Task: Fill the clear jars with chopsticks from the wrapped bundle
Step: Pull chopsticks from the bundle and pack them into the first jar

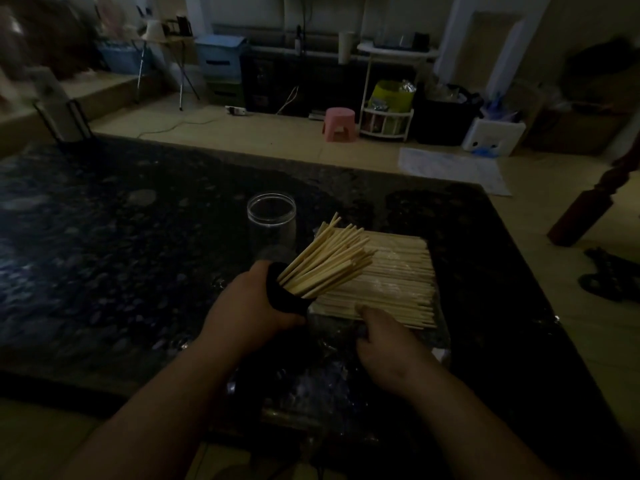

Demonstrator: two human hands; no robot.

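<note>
1. Stone, dark and speckled, forms the glossy tabletop [104,254] that fills the lower view.
2. Beyond it, on the pale floor, stand a pink plastic stool [339,123], a white rack [386,128] with a yellow-green container [391,95] above it, and a white box [491,136]. A power strip [235,110] lies near the wall, and blue drawers [220,55] sit further back.
3. A dark turned wooden leg [581,213] slants in from the right edge, its top cut off.
4. An empty clear jar [272,220] stands upright on the table, just behind the left hand and near the bundle's far left corner.
5. The left hand [249,306] is wrapped around a second jar [287,296], which is tilted to the right and looks black at the rim. Loose chopsticks [329,258] fan out of its mouth and cover part of the bundle behind.
6. The wrapped bundle [391,275] lies flat on the table right of centre, its sticks running left to right. Its clear film shows only as a faint sheen.
7. The right hand [384,337] sits at the bundle's near side with the thumb against it and the fingers curled under. Whether it pinches any sticks cannot be told.
8. Dim light hides the held jar's body behind the palm, and the far left of the room is a blur.
</note>
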